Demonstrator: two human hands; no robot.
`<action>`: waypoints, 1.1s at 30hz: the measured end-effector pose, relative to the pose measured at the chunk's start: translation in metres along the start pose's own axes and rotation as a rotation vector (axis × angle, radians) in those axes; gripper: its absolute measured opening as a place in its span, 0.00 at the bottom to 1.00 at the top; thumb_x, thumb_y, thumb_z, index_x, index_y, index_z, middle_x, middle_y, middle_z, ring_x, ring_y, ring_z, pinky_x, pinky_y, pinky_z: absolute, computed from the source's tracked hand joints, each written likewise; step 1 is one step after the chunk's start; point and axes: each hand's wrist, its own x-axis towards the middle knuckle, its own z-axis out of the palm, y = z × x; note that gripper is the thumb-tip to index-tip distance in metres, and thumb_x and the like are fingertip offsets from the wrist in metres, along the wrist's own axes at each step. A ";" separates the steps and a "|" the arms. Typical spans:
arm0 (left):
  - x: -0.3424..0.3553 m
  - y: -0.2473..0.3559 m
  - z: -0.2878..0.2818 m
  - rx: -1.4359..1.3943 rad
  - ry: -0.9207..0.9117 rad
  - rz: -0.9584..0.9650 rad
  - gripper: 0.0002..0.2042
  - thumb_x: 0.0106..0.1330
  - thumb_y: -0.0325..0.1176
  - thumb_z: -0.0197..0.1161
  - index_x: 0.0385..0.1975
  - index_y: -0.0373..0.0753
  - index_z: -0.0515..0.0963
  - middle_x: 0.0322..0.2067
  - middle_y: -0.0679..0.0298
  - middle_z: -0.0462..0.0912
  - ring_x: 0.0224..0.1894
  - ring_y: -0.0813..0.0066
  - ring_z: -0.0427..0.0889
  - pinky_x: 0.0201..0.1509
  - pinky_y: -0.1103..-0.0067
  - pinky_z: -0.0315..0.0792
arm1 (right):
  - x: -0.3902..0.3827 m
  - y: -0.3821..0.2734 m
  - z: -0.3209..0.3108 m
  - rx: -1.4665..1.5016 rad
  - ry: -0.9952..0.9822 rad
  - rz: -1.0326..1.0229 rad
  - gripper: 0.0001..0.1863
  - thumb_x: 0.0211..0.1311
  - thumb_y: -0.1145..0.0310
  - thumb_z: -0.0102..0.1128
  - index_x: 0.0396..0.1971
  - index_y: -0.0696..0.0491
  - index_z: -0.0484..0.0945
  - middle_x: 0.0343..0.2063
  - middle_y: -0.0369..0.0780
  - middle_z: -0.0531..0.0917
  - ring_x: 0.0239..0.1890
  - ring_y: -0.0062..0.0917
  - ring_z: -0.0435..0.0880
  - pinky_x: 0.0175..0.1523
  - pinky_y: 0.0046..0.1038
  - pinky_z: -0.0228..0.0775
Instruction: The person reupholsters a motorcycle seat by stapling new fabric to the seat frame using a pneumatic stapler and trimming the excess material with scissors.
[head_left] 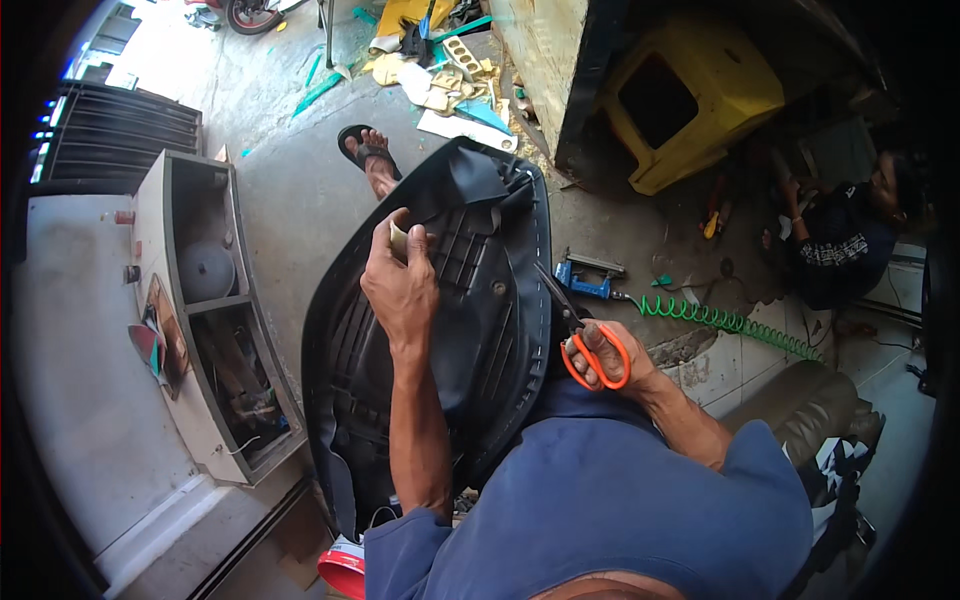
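An upturned motorcycle seat (478, 352) lies across my lap, its ribbed black plastic base facing up. Black cover material wraps over its rim, with a line of pale marks along the right edge. My left hand (398, 285) is over the seat's upper part, fingers closed on a small beige piece (398, 242); its kind is unclear. In my right hand (643, 362), beside the seat's right edge, is a pair of scissors (562, 303) with orange handles. Their dark blades point up and left toward the rim. A loose black flap (470, 180) folds over the seat's far end.
On the floor to the right lies a blue staple gun (585, 285) on a green coiled air hose (720, 318). Scraps (440, 85) are heaped far ahead. A cabinet (225, 320) stands left, a yellow shell (690, 100) far right. Another person (845, 245) sits at right.
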 end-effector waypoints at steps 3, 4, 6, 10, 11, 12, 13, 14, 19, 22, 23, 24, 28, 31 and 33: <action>-0.003 -0.012 0.011 0.060 0.085 0.147 0.19 0.68 0.25 0.63 0.60 0.35 0.78 0.59 0.40 0.77 0.61 0.50 0.80 0.63 0.62 0.73 | -0.003 0.008 0.003 0.021 0.049 0.040 0.39 0.70 0.30 0.53 0.37 0.59 0.79 0.23 0.34 0.78 0.19 0.13 0.75 0.24 0.17 0.69; -0.002 -0.014 0.012 0.265 0.186 0.467 0.22 0.67 0.23 0.63 0.62 0.35 0.76 0.62 0.38 0.73 0.64 0.45 0.77 0.66 0.60 0.72 | -0.004 0.005 0.004 0.013 0.069 0.050 0.38 0.70 0.30 0.53 0.38 0.59 0.79 0.23 0.35 0.77 0.19 0.14 0.75 0.24 0.18 0.69; -0.010 -0.014 0.029 0.274 0.245 0.478 0.32 0.63 0.26 0.68 0.69 0.34 0.68 0.65 0.42 0.68 0.70 0.40 0.67 0.73 0.59 0.63 | -0.006 -0.003 0.002 0.003 0.075 0.035 0.38 0.70 0.31 0.54 0.38 0.59 0.78 0.23 0.35 0.77 0.19 0.14 0.75 0.25 0.18 0.69; -0.022 0.004 0.038 0.435 0.351 0.541 0.22 0.66 0.32 0.70 0.59 0.34 0.77 0.53 0.44 0.78 0.57 0.44 0.76 0.63 0.58 0.69 | -0.001 -0.007 -0.009 0.016 0.150 -0.063 0.33 0.69 0.35 0.61 0.36 0.56 0.78 0.23 0.34 0.77 0.20 0.15 0.76 0.26 0.18 0.69; -0.027 0.005 0.038 0.490 0.154 0.371 0.17 0.67 0.35 0.69 0.53 0.34 0.80 0.48 0.45 0.80 0.52 0.45 0.78 0.58 0.57 0.70 | 0.001 -0.007 -0.012 -0.035 0.172 -0.048 0.32 0.68 0.35 0.63 0.35 0.55 0.77 0.23 0.34 0.78 0.20 0.14 0.76 0.26 0.18 0.69; -0.031 0.005 0.040 0.538 -0.043 0.204 0.14 0.68 0.38 0.68 0.46 0.35 0.83 0.42 0.46 0.83 0.46 0.45 0.80 0.53 0.57 0.71 | 0.003 -0.009 -0.014 -0.087 0.197 -0.037 0.32 0.66 0.35 0.64 0.34 0.54 0.76 0.23 0.33 0.78 0.21 0.14 0.77 0.27 0.18 0.69; -0.037 -0.003 0.044 0.548 -0.065 0.223 0.13 0.69 0.41 0.67 0.42 0.36 0.84 0.38 0.48 0.84 0.44 0.46 0.81 0.52 0.57 0.72 | 0.005 -0.008 -0.016 -0.123 0.195 -0.031 0.31 0.65 0.35 0.66 0.34 0.53 0.76 0.23 0.33 0.79 0.21 0.14 0.78 0.27 0.18 0.70; -0.040 -0.019 0.051 0.557 -0.086 0.242 0.14 0.71 0.43 0.65 0.39 0.37 0.85 0.34 0.49 0.84 0.41 0.46 0.81 0.50 0.57 0.72 | 0.008 -0.006 -0.018 -0.123 0.193 -0.037 0.31 0.65 0.35 0.66 0.34 0.53 0.76 0.23 0.33 0.79 0.21 0.14 0.78 0.27 0.18 0.70; -0.033 -0.046 0.073 0.630 0.331 0.440 0.27 0.72 0.49 0.63 0.57 0.29 0.75 0.48 0.39 0.81 0.48 0.40 0.80 0.56 0.55 0.73 | 0.018 -0.013 -0.017 -0.292 0.177 -0.022 0.27 0.68 0.41 0.67 0.34 0.53 0.76 0.24 0.32 0.81 0.22 0.13 0.79 0.27 0.18 0.70; -0.013 -0.042 0.077 0.446 0.227 0.301 0.27 0.73 0.50 0.62 0.56 0.28 0.74 0.49 0.35 0.82 0.51 0.36 0.81 0.56 0.55 0.74 | 0.028 -0.015 -0.023 -0.338 0.166 -0.030 0.22 0.69 0.48 0.69 0.36 0.54 0.77 0.25 0.32 0.82 0.22 0.12 0.80 0.27 0.19 0.70; -0.008 -0.043 0.075 0.397 0.170 0.214 0.26 0.74 0.50 0.61 0.54 0.29 0.75 0.46 0.34 0.83 0.50 0.35 0.83 0.54 0.54 0.75 | 0.032 -0.016 -0.026 -0.348 0.161 -0.039 0.20 0.70 0.52 0.69 0.37 0.55 0.78 0.25 0.32 0.83 0.22 0.12 0.80 0.26 0.19 0.70; -0.004 -0.041 0.071 0.348 0.110 0.129 0.25 0.74 0.50 0.61 0.52 0.29 0.76 0.44 0.33 0.84 0.48 0.33 0.84 0.52 0.54 0.75 | 0.035 -0.020 -0.029 -0.351 0.150 -0.043 0.20 0.70 0.52 0.69 0.37 0.55 0.78 0.25 0.32 0.83 0.22 0.12 0.80 0.26 0.19 0.70; -0.011 -0.037 0.044 0.363 0.021 -0.003 0.22 0.73 0.48 0.60 0.47 0.31 0.81 0.40 0.38 0.86 0.46 0.38 0.86 0.51 0.57 0.77 | 0.052 -0.048 -0.035 -0.370 0.129 -0.075 0.16 0.67 0.59 0.72 0.38 0.57 0.80 0.25 0.33 0.85 0.23 0.11 0.79 0.27 0.19 0.71; -0.047 -0.029 0.034 0.354 -0.128 0.051 0.17 0.70 0.44 0.63 0.43 0.34 0.82 0.42 0.41 0.84 0.46 0.39 0.85 0.49 0.59 0.76 | 0.060 -0.067 -0.044 -0.592 0.101 -0.216 0.16 0.64 0.63 0.77 0.39 0.56 0.79 0.23 0.32 0.79 0.23 0.09 0.76 0.26 0.19 0.68; -0.093 -0.028 0.032 0.287 -0.221 0.154 0.14 0.67 0.40 0.66 0.38 0.33 0.81 0.39 0.44 0.81 0.44 0.40 0.83 0.49 0.58 0.75 | 0.063 -0.090 -0.046 -0.826 0.042 -0.351 0.18 0.60 0.62 0.79 0.39 0.57 0.79 0.23 0.34 0.79 0.24 0.13 0.77 0.27 0.22 0.69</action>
